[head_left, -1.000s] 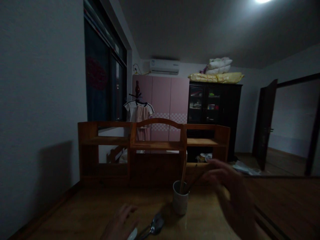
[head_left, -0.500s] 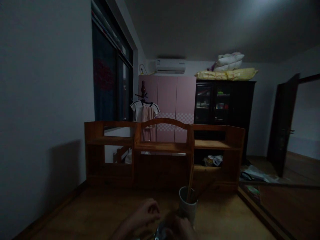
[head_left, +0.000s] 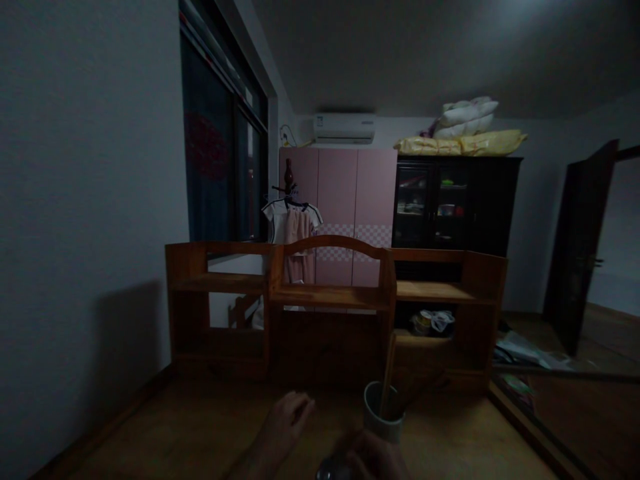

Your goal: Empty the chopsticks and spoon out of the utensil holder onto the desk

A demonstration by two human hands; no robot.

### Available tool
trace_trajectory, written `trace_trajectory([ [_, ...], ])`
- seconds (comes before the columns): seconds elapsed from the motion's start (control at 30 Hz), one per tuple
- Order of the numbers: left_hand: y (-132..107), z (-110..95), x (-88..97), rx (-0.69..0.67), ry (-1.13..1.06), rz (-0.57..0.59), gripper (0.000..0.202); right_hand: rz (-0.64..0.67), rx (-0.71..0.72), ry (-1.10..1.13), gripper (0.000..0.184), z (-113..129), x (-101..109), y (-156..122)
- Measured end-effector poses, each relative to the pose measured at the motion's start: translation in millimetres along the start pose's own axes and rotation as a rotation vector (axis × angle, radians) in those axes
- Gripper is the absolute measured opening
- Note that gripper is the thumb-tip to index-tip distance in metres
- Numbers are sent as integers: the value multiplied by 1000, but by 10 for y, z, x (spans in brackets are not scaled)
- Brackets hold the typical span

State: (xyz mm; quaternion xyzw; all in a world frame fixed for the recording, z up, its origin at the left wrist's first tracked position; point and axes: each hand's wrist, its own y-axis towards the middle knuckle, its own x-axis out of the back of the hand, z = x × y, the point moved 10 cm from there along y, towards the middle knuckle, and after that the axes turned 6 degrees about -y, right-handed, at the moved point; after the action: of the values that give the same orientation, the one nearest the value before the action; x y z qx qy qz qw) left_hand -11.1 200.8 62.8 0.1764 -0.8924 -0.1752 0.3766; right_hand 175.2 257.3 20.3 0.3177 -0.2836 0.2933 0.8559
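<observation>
Pretty dim room. The wooden surface [head_left: 200, 433] fills the bottom of the frame, with a shelf unit [head_left: 330, 300] behind it at centre. A cup [head_left: 383, 417] of chopsticks [head_left: 386, 380] stands bottom centre. Left hand [head_left: 287, 417] rests beside it; right hand [head_left: 373, 460] is blurred, so I can't tell either grip.

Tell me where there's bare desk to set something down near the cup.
The desk is bare left of the left hand, out to the wall and back to the wooden shelf unit. Another bare strip runs right of the cup to the desk's edge. It is crowded at the near middle, where both hands, the right hand lowest, sit beside the cup holding chopsticks.
</observation>
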Motion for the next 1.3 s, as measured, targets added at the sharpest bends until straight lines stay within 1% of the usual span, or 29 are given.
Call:
trace_trajectory([
  [0.03, -3, 2, 51, 7, -15, -37, 35, -26, 17, 53, 31, 102, 121, -16],
  [0.07, -8, 5, 94, 11, -35, -68, 35, -78, 18, 100, 36, 198, 291, -30],
  [0.1, -15, 7, 132, 11, -52, -98, 35, -113, -5, 154, 37, 271, 459, -36],
  [0.17, -32, 15, 198, 8, -64, -153, 35, -155, 0, 306, 36, 441, 809, -11],
  [0.2, -40, 22, 229, 7, -61, -179, 35, -155, 4, 380, 36, 509, 976, 23],
  [0.27, -53, 34, 286, 2, -44, -226, 36, -202, -6, 482, 33, 589, 1357, 116],
  [0.3, -57, 43, 311, 0, -37, -244, 37, -224, 6, 503, 33, 638, 1547, 173],
  [0.33, -59, 57, 331, 0, -32, -258, 38, -219, 24, 504, 32, 702, 1707, 240],
  [0.4, -58, 94, 364, 4, -19, -281, 38, -228, 70, 449, 30, 852, 2005, 375],
  [0.47, -58, 135, 394, 3, -10, -307, 39, -247, 142, 378, 28, 1029, 2226, 510],
  [0.5, -60, 153, 408, 0, -6, -320, 39, -242, 177, 346, 28, 1109, 2278, 579],
  [0.53, -62, 167, 421, -5, -1, -332, 39, -222, 214, 318, 28, 1182, 2287, 649],
  [0.57, -66, 180, 430, -12, 4, -341, 39, -185, 244, 301, 29, 1233, 2252, 716],
  [0.67, -72, 206, 424, -44, 30, -335, 35, -55, 272, 269, 31, 1236, 2010, 864],
  [0.77, -75, 204, 390, -125, 82, -310, 31, 22, 242, 239, 31, 1091, 1762, 902],
  [0.9, -78, 197, 353, -219, 153, -287, 27, 81, 211, 224, 28, 905, 1549, 861],
  [1.0, -88, 132, 344, -267, 186, -267, 27, 166, 209, 197, 25, 825, 1400, 846],
  [1.1, -104, 53, 340, -303, 210, -248, 27, 245, 180, 119, 17, 717, 1252, 878],
  [1.2, -126, 18, 354, -336, 250, -276, 26, 266, 135, 39, 11, 561, 1140, 954],
  [1.3, -126, 47, 328, -360, 285, -280, 24, 263, 92, -7, 7, 389, 1040, 1038],
])
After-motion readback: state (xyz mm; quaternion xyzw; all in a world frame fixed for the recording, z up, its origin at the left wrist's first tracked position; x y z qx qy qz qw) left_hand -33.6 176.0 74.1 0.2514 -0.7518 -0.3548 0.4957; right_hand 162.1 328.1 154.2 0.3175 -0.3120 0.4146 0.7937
